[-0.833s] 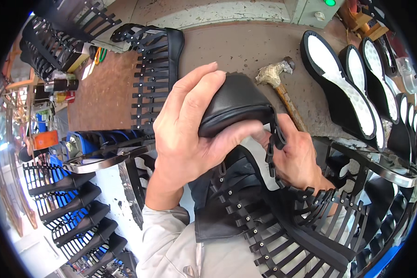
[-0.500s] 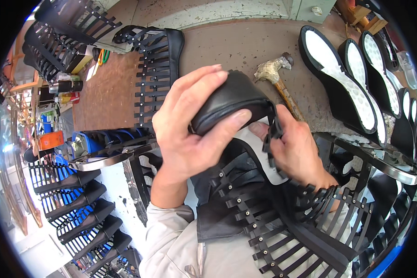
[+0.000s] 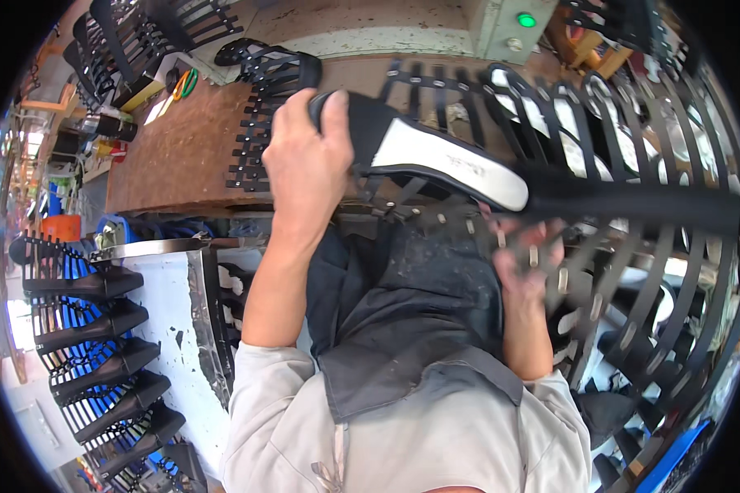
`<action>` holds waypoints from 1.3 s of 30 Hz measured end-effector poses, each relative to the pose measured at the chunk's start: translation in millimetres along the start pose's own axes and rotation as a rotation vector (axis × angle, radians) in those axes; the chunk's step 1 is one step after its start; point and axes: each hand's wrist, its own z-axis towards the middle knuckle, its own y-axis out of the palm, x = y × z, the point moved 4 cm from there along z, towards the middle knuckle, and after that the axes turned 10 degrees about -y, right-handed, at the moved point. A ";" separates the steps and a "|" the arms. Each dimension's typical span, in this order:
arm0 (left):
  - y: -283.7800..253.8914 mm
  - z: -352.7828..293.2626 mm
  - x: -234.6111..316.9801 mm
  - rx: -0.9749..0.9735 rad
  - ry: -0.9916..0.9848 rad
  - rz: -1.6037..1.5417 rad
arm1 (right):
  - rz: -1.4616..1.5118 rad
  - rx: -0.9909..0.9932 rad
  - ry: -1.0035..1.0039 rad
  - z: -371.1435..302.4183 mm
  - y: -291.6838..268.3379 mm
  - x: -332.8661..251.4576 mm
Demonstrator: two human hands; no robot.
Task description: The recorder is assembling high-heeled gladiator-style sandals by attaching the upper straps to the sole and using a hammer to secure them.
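A tall black strappy sandal (image 3: 448, 168) lies stretched across the view, its white insole facing up and its toe end to the left. Around the toe end my left hand (image 3: 308, 152) is closed, thumb on the upper side. My right hand (image 3: 524, 264) is below the heel end, behind the studded straps; blur and the straps hide how its fingers lie. The long black shaft (image 3: 633, 204) runs off to the right, its many straps fanned out and smeared by motion. A dark apron (image 3: 436, 279) covers my lap beneath.
Another strappy sandal (image 3: 267, 74) lies on the brown bench (image 3: 181, 160). At the lower left stands a column of black sandals (image 3: 99, 337). White-topped shoe soles (image 3: 580, 135) show between the straps. A grey box (image 3: 510, 31) with a lit green button is at the back.
The sandal has turned from steeply tilted, straps hanging over my lap, to lying across the view with insole up and straps swung right. My hands have moved apart.
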 end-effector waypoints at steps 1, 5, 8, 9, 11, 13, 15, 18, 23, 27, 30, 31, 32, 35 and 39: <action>-8.4 -8.6 1.6 -0.043 -0.060 0.014 | -0.023 -0.225 0.085 6.6 -15.0 -0.3; -35.5 -61.1 -6.6 -0.132 -0.083 -0.120 | 0.261 -0.480 -0.107 29.4 25.3 -5.0; -48.4 -109.0 -26.2 -0.045 -0.006 -0.185 | -0.042 -0.171 -0.009 47.0 67.0 -10.7; -48.6 -123.5 -36.8 -0.064 0.011 -0.234 | -0.158 -0.073 0.004 53.1 76.6 -8.4; -32.6 -147.9 -66.0 -0.155 -0.138 -0.845 | 0.023 -0.245 0.002 79.8 28.1 4.7; -22.4 -154.9 -92.2 -0.254 -0.308 -1.057 | -0.351 0.072 0.021 73.3 55.8 10.0; 6.0 -137.1 -100.1 -0.336 -0.550 -0.887 | -0.205 -0.121 -0.191 90.1 -16.0 34.2; 12.0 -118.4 -71.5 -0.361 -0.050 -0.678 | -0.324 -0.225 -0.057 12.3 45.1 26.8; -36.7 -113.0 -39.5 -0.816 0.049 -0.797 | -0.677 -0.889 -0.034 -67.5 130.0 -6.4; -78.0 -118.3 -39.1 -0.655 0.219 -0.778 | -0.347 -0.984 0.211 -81.0 144.8 19.9; -88.1 -123.5 -41.8 -0.527 0.075 -0.801 | -0.433 -0.888 0.184 -84.4 153.0 26.5; -94.7 -125.5 -39.7 -0.509 0.072 -0.801 | -0.541 -0.802 0.096 -88.1 158.0 23.4; -96.0 -126.9 -39.6 -0.542 0.001 -0.773 | -0.495 -0.650 0.145 -94.1 148.6 29.8; -102.5 -122.2 -39.8 -0.547 -0.060 -0.807 | -0.956 -0.823 -0.453 -98.4 139.4 27.2; -111.9 -128.8 -36.9 -0.597 -0.203 -0.553 | -0.715 -0.913 -0.182 -91.7 132.9 36.4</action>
